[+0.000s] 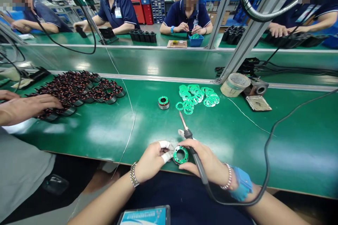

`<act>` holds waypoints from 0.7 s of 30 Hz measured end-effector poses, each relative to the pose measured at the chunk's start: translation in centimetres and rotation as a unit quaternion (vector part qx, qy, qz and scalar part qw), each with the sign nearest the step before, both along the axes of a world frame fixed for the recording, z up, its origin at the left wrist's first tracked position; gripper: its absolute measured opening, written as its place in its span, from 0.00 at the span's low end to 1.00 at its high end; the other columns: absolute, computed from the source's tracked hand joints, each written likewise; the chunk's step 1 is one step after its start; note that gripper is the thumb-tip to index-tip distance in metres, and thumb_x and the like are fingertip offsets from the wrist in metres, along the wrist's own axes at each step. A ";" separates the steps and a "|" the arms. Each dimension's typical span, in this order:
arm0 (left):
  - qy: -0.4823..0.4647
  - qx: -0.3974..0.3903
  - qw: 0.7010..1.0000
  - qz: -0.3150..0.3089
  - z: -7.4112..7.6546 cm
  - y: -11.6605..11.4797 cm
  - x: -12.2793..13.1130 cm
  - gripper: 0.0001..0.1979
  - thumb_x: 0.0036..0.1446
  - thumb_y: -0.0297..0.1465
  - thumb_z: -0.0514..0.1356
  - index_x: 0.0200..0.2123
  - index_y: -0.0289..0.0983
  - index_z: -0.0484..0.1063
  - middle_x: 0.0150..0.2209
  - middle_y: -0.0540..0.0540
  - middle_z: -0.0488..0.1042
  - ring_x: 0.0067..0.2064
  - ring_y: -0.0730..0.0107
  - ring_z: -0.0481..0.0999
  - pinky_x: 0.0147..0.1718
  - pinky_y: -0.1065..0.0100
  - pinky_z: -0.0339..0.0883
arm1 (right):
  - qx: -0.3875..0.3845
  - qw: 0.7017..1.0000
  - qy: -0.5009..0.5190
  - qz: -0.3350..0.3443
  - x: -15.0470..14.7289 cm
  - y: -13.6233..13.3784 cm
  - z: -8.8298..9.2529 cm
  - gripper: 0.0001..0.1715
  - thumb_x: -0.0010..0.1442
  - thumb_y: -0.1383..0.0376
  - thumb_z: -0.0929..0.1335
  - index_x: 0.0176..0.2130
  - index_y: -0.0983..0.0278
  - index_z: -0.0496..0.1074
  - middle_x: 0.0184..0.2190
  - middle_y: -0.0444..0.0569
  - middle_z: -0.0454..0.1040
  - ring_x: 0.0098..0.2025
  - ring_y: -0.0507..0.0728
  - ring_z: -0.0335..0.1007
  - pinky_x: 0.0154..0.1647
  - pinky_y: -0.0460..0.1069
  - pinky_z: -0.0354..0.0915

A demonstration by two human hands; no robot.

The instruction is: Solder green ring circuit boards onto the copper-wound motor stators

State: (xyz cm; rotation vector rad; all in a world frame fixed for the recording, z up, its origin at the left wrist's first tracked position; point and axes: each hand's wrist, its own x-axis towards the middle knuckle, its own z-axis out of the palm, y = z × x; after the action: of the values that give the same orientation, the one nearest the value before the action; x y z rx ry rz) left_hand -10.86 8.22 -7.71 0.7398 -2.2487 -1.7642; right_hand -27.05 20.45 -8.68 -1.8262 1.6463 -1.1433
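Observation:
My left hand (151,161), with white finger cots on its fingertips, pinches a green ring-shaped circuit board (181,155) at its left edge. My right hand (203,158) is shut around the dark grip of a soldering iron (190,140), whose metal tip points away from me above the table. Its fingers sit just right of the ring. A wound motor stator (163,102) stands alone farther up the table. Beside it lies a pile of green ring boards (196,96). A co-worker's hand (31,107) rests on several copper-wound stators (79,91) at the left.
The green bench mat (245,140) carries a roll of tape (235,84), a small metal fixture (257,88) and a flat tray (258,103). A thin white wire (130,126) and the iron's black cable (268,161) cross it. Metal uprights stand behind, with more workers across the bench.

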 end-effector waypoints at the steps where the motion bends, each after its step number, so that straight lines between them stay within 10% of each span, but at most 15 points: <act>1: 0.004 0.006 1.000 0.011 0.1 0.3 0.3 0.04 0.53 0.25 0.54 0.32 0.35 0.68 0.29 0.48 0.72 0.30 0.72 0.72 0.32 0.70 0.70 | 0.002 1.000 0.001 -0.002 0.1 0.0 -0.1 0.29 0.52 0.58 0.70 0.50 0.62 0.57 0.40 0.51 0.68 0.39 0.56 0.68 0.41 0.51 0.67; 8: 0.004 -0.190 0.982 0.007 -0.2 2.3 1.3 0.34 0.46 0.26 0.61 0.57 0.39 0.51 0.49 0.40 0.65 0.47 0.59 0.69 0.42 0.59 0.69 | -0.012 0.999 -0.001 -0.044 0.8 -0.7 -0.2 0.28 0.52 0.61 0.69 0.50 0.62 0.57 0.43 0.54 0.68 0.44 0.58 0.68 0.45 0.53 0.67; 21: -0.042 -0.260 0.965 0.003 0.3 1.4 -0.8 0.22 0.51 0.31 0.60 0.50 0.40 0.61 0.43 0.44 0.69 0.43 0.63 0.69 0.42 0.62 0.67 | -0.010 0.991 -0.039 -0.127 0.7 0.9 0.6 0.22 0.55 0.72 0.64 0.49 0.59 0.55 0.44 0.48 0.72 0.46 0.53 0.69 0.48 0.47 0.65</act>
State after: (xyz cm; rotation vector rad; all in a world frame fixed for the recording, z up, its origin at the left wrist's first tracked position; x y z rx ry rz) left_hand -11.62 9.61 -7.41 0.7081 -2.5910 -1.0654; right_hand -26.32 21.31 -8.06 -1.5937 1.8660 -1.3238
